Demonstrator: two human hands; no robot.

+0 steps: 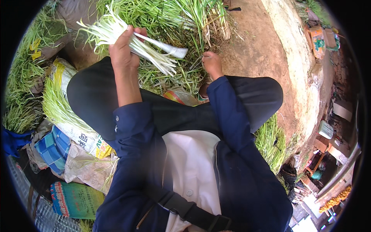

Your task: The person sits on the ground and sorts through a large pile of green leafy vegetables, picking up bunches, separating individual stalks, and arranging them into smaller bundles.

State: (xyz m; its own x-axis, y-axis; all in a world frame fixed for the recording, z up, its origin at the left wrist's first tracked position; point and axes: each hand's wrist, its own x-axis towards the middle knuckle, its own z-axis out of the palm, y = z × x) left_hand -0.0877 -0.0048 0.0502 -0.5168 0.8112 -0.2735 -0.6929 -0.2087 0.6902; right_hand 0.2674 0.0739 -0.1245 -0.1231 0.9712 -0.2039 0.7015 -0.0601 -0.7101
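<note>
My left hand (125, 49) is closed around a bunch of pale leafy stalks (158, 58), which look like garlic or leek shoots. Their white ends point right and down, while the green leaf tips fan out to the upper left. One broader white stalk sticks out apart from the others. Over the edge of a heap of trimmed leaves and debris (179, 72) is my right hand (213, 64), its fingers curled inward. Whether anything thin is pinched in those fingers cannot be made out. Beyond both hands lies a large pile of uncleaned green stalks (185, 14) with brownish root ends.
A bundle of lighter stalks (62, 101) rests on a printed woven sack (84, 139) by my left knee. More greens (269, 142) lie beside my right thigh. Bare earth (255, 49) spreads rightward to a pale strip (295, 58). A blue-green printed bag (76, 200) sits lower left.
</note>
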